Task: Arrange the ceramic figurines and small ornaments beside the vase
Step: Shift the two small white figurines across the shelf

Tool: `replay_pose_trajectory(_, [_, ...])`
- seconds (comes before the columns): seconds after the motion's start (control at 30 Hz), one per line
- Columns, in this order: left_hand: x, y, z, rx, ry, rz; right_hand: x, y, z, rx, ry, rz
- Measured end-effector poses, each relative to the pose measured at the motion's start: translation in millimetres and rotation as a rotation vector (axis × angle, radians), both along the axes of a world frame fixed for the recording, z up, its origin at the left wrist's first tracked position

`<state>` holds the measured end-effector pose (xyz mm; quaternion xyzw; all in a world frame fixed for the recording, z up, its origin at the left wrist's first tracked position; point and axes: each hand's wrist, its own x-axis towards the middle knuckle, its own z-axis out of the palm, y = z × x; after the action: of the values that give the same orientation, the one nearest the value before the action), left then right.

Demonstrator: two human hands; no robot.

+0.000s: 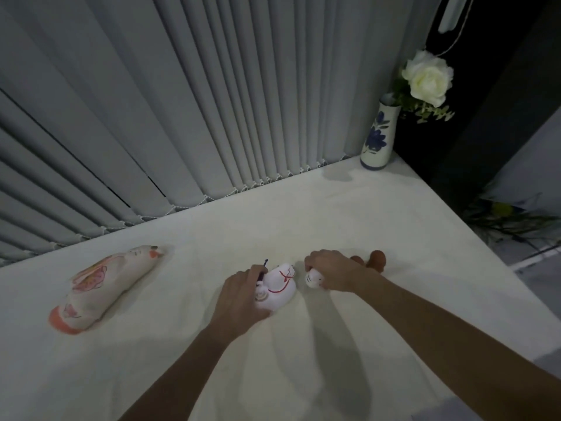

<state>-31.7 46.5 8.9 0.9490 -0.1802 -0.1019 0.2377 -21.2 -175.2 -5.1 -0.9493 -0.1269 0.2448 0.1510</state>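
Observation:
A white ceramic horse figurine (pixel 280 285) with red painted lines lies in the middle of the white table (pixel 349 214); my left hand (pixel 239 296) grips its rear end. My right hand (pixel 332 273) closes over a small white figurine (pixel 312 281) just to the horse's right. A brown ornament (pixel 376 260) stands right behind my right hand, partly hidden. A large white and orange painted figurine (pixel 103 287) lies on its side at the left. The white vase (pixel 379 135) with blue flowers holds a white rose (pixel 428 77) at the table's far right corner.
Grey vertical blinds (pixel 182 101) hang along the table's back edge. The table's right edge runs diagonally from the vase toward the near right, with a dark gap and some greenery (pixel 510 220) beyond it.

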Motion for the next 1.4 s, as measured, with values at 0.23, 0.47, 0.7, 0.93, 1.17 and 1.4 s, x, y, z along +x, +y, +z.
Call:
replay_pose_trajectory(0.23, [-1,-5,-19,-0.002,-0.132,-0.052,1,-3,-7,-0.042,-0.009,0.055])
replay_pose_trajectory(0.47, [-3,1,-34,-0.002,-0.169,-0.101,4,1,-9,-0.071,-0.008,0.081])
replay_pose_trajectory(0.7, [-2,4,-41,0.081,-0.155,-0.152,3,-2,-10,-0.058,-0.020,0.106])
replay_pose_trajectory(0.93, [4,21,-31,0.091,-0.061,-0.143,20,1,23,0.045,0.040,0.100])
replay_pose_trajectory(1.17, [10,88,2,0.122,-0.160,0.054,62,53,74,0.195,-0.033,0.210])
replay_pose_trajectory(1.4, [10,182,30,0.141,-0.205,0.239,90,159,75,0.323,-0.006,0.275])
